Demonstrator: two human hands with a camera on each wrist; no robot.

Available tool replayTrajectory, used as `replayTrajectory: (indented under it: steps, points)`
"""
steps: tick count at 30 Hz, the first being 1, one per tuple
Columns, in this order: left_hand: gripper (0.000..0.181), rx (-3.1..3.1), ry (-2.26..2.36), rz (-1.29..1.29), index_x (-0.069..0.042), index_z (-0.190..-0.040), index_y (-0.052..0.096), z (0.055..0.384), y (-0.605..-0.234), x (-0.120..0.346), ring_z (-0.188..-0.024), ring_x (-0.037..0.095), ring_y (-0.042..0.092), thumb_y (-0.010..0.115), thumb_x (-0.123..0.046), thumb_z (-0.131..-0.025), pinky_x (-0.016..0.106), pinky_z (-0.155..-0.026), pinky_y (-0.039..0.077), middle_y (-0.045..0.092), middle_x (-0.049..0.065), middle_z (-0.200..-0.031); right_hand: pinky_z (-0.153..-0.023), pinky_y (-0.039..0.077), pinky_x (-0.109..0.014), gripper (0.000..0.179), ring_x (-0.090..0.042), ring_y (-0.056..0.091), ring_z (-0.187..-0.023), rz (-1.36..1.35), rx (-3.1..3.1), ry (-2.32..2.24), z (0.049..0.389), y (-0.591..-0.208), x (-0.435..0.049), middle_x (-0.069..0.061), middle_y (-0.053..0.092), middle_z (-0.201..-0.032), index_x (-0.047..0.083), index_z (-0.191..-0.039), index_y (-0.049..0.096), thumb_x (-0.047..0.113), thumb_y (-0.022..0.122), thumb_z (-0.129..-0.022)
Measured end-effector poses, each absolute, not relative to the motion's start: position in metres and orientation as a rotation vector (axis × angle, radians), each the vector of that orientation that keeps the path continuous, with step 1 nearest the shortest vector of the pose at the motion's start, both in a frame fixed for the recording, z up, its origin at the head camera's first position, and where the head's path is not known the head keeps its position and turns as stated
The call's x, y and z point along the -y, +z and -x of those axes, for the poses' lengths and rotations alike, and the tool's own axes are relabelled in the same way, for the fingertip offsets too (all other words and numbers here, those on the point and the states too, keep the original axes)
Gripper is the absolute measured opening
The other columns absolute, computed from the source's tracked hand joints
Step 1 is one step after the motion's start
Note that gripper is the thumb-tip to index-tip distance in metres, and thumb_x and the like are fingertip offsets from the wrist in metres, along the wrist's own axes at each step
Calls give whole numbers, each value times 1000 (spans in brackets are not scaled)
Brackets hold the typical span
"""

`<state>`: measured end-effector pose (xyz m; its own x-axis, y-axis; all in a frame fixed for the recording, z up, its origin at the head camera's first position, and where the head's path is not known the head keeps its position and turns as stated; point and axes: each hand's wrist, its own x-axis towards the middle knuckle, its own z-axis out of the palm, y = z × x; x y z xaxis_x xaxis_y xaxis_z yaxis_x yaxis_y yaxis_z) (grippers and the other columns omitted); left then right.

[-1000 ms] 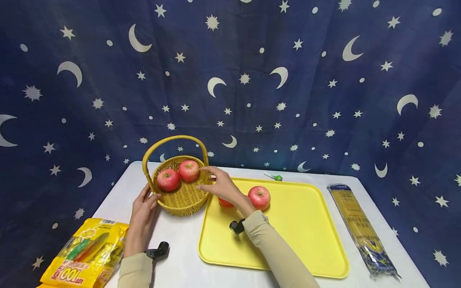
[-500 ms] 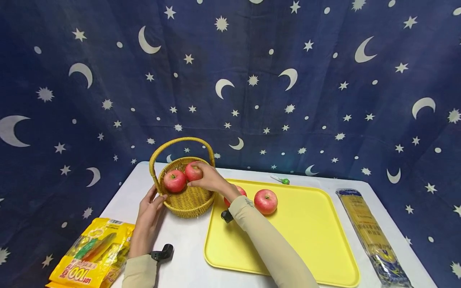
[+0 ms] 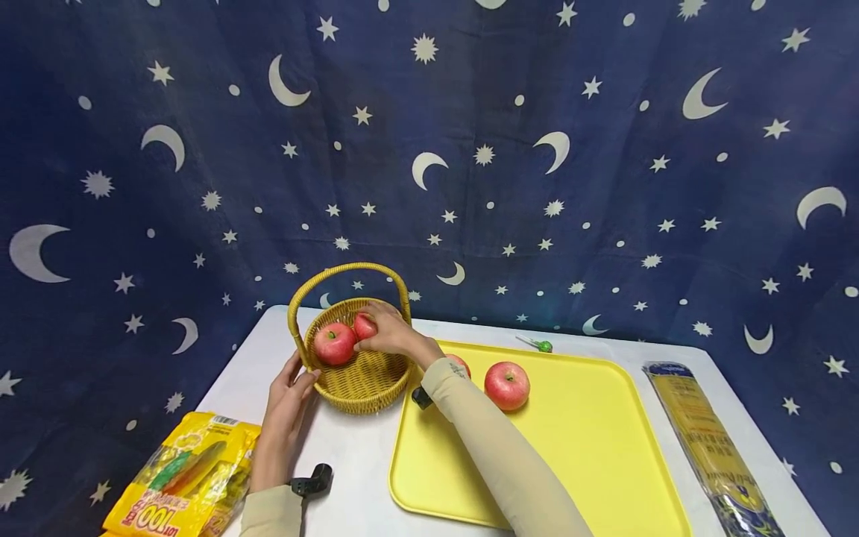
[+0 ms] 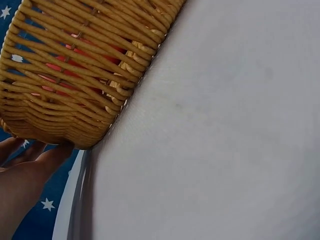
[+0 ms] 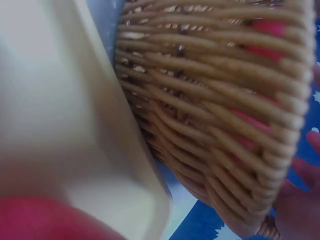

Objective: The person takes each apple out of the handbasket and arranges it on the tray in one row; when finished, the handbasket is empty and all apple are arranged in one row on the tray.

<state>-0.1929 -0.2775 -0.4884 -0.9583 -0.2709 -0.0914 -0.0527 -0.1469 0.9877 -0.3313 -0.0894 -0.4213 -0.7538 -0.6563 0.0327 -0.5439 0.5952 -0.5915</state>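
Note:
Toward the back left of the table stands a wicker basket with an arched handle. My left hand holds its left rim, thumb at the edge; in the left wrist view the basket's wall covers part of the fingers. Inside the basket, my right hand grips a red apple, its fingers covering much of it. A second apple lies beside that one. On the yellow tray sits another apple, and one more apple shows partly behind my right wrist.
A yellow snack bag lies at the front left. A long yellow-and-blue packet lies right of the tray. Behind the tray is a green lollipop. A dark blue star-patterned cloth hangs behind the table.
My right hand has moved from beside the basket's right apple, fingers spread, to gripping it. My left hand has stayed at the rim. The whole view has shifted a little.

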Motion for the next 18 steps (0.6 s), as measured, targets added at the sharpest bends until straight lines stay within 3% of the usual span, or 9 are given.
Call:
replayTrajectory:
  steps: [6,18]
  points:
    - [70,1926,-2265,-353,-7,-165,15,193,-489,275,-152,25,29,49,-4,-104,6,-96,46,14,11,-172,-126,28,-48,81,-33,22,-156,1014,-2645,-817,336,-429,89,-14,32,-167,12,-154,46,28,84,-84]
    - [72,1967,-2262,-395,-12,-166,13,193,-489,279,-151,23,31,50,-8,-105,12,-106,43,14,7,-173,-119,39,-47,78,-33,25,-151,1040,-2601,-780,330,-433,83,-9,35,-162,14,-155,48,18,83,-85]
